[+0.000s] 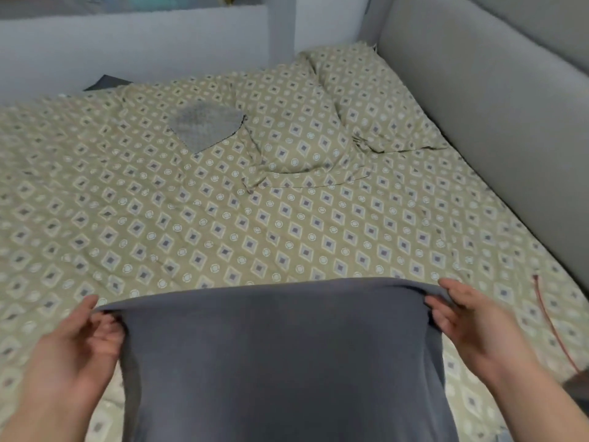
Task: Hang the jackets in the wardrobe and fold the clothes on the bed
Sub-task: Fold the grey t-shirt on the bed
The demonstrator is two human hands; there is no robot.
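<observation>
A plain dark grey garment (280, 355) hangs stretched flat between my two hands over the near edge of the bed (223, 218). My left hand (76, 349) pinches its top left corner, and my right hand (471, 323) pinches its top right corner. The top edge is pulled taut between them. Its lower part runs out of the bottom of the view. A small grey checked folded cloth (205, 124) lies flat further up the bed, left of the pillows.
The bed has a beige sheet with diamond patterns. Two matching pillows (334, 122) lie at the far right by the grey padded headboard (478, 106). A thin red cord (554, 330) lies on the right side. A white wall ledge (134, 43) stands behind the bed.
</observation>
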